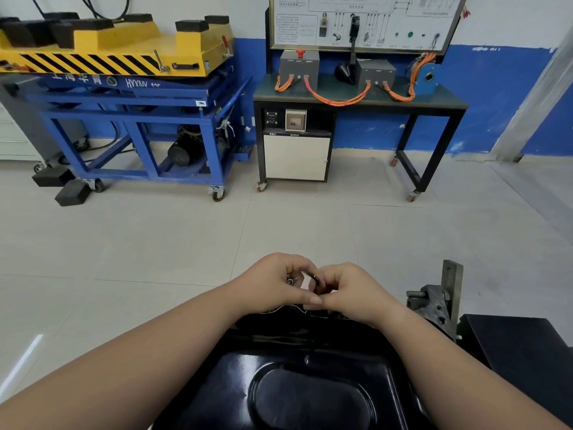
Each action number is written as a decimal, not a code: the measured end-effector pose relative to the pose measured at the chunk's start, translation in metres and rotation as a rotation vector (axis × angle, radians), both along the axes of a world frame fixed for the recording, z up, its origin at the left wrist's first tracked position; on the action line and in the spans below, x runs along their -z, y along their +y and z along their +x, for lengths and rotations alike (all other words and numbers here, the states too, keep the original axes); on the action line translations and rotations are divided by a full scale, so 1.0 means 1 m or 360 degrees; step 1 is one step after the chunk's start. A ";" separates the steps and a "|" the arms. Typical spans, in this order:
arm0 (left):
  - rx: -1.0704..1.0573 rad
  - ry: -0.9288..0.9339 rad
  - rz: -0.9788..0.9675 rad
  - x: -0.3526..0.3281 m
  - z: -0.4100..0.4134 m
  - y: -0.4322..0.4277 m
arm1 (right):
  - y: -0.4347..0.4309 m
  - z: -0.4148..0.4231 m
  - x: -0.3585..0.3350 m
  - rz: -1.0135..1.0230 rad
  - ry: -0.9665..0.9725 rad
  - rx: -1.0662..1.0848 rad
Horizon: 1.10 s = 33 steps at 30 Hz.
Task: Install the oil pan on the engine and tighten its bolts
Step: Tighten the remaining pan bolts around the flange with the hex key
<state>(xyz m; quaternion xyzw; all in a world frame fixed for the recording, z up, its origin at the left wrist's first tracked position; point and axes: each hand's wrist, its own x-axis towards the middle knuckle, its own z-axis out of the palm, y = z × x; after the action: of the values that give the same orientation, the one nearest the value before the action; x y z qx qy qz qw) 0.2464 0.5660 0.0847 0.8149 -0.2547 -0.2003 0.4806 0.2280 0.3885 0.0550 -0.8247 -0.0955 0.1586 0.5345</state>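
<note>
The glossy black oil pan (297, 389) fills the near centre, below both forearms. At its far edge the left hand (273, 283) and right hand (350, 290) meet, fingers pinched together around small bolts (291, 280).

White lettering is showing on the blue lift cart (130, 97) under its yellow platform (117, 45): a few Chinese characters that are too blurred to read, then Latin letters looking like "HYXNY" and digits that seem to start with "12". The wall board (362, 23) above the black bench (359, 97) is carrying a printed diagram and blocks of small text, all too small to read. Tiny labels are also sitting on the grey boxes (299, 68) and above the bench's white cabinet door (296, 156), equally unreadable.
</note>
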 end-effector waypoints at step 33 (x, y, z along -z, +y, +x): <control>-0.0030 0.0083 -0.0055 0.000 0.001 0.000 | 0.001 0.000 -0.002 0.0016 -0.0064 0.0055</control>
<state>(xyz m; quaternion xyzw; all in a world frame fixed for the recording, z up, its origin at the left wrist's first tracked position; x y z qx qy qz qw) 0.2478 0.5658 0.0845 0.8034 -0.2378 -0.2126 0.5028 0.2280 0.3896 0.0572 -0.8266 -0.0927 0.1323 0.5391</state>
